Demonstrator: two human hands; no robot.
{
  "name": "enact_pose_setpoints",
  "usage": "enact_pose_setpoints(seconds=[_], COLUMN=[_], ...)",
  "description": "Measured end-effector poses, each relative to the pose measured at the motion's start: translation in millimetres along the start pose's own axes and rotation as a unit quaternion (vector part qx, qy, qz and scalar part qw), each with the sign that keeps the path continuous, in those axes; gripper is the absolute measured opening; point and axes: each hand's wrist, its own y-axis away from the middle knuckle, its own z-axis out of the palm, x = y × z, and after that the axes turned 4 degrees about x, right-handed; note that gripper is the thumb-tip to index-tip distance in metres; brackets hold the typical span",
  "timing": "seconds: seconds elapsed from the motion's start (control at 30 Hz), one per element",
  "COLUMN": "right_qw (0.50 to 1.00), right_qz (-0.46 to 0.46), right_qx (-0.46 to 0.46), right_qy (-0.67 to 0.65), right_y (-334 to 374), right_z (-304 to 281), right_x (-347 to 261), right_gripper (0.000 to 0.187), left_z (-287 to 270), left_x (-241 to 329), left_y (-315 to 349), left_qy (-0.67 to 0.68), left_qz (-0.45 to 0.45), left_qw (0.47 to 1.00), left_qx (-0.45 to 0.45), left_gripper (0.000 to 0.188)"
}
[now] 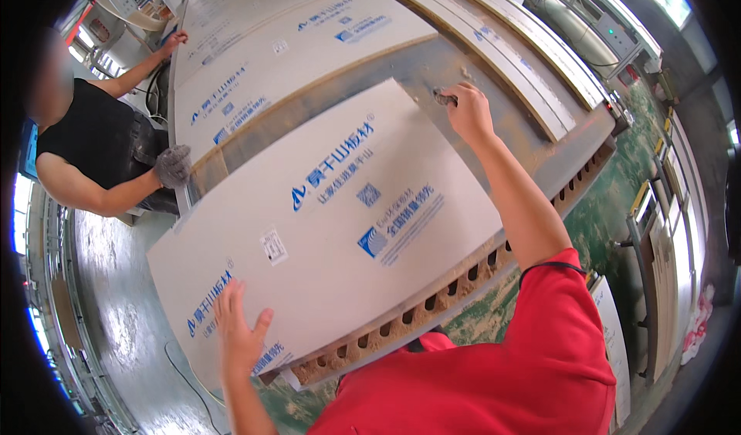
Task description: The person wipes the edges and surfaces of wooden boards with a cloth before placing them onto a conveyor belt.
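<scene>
A large white board (332, 226) with blue print lies in front of me on the machine table. Over its near left corner is my left hand (239, 331), open with the fingers apart; whether it presses on the board I cannot tell. My right hand (468, 112) reaches past the board's far right corner, above the dusty grey tabletop (494, 103). It is closed on a small dark grey object (444, 97), whose kind is not clear. Beyond lies another white printed board (293, 57), with a strip of bare table between the two.
A co-worker (100, 134) in a black top stands at the left, one gloved hand (174, 166) near the table edge. Long narrow strips (509, 64) lie at the far right. Sawdust fills the slotted front edge (409, 315). Boards lean on a rack (664, 257) at the right.
</scene>
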Motion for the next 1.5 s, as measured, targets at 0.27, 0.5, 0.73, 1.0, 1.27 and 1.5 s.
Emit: enact_pose_setpoints(seconds=[0.27,0.5,0.73,1.0,1.27,1.5], right_qw=[0.991,0.996,0.991,0.988,0.977,0.966], right_qz=[-0.097,-0.047,-0.044,-0.048,-0.137,-0.083], right_qx=[-0.084,-0.048,-0.083,-0.138,-0.160,-0.247], right_qy=[-0.033,-0.066,-0.096,-0.055,-0.017,0.003], right_y=[-25.1,-104.2,-88.4,-65.5,2.0,56.6], right_z=[51.9,69.2,90.8,65.0,1.9,-66.1], right_x=[-14.0,-23.6,-8.3,-11.0,35.8,18.1], right_gripper=[0.021,0.023,0.029,0.015,0.016,0.018], left_z=[20.0,31.4,31.0,37.0,43.4,46.4], left_x=[36.1,39.4,40.5,25.9,11.5,14.1], left_y=[-24.5,-24.7,-28.1,-21.3,-9.2,-3.3], left_qy=[-0.077,-0.116,-0.093,-0.070,-0.103,-0.116], left_qz=[-0.004,-0.011,-0.022,-0.011,0.055,0.054], left_qw=[0.995,0.992,0.994,0.997,0.993,0.991], left_qx=[-0.068,-0.057,-0.057,-0.028,0.008,0.024], left_gripper=[0.085,0.092,0.091,0.090,0.092,0.090])
